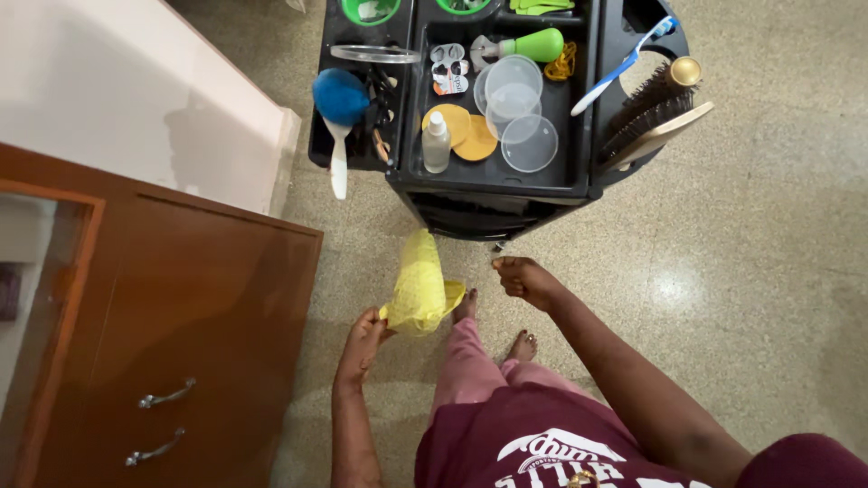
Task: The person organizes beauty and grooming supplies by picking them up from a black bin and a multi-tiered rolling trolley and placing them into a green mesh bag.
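Observation:
My left hand (363,342) grips a yellow cloth (419,285) by its lower edge; the cloth stands up in a loose cone in front of me, just below the trolley. Fingers curled and holding nothing, my right hand (526,278) hovers to the right of the cloth, near the base of a black trolley (493,185). My bare feet show on the floor under the cloth.
The trolley's top holds a blue powder brush (339,108), a small white bottle (436,142), clear round lids (529,143), orange discs, a toothbrush (622,65) and hair brushes (653,113). A brown wooden cabinet (194,334) with two metal handles stands at my left.

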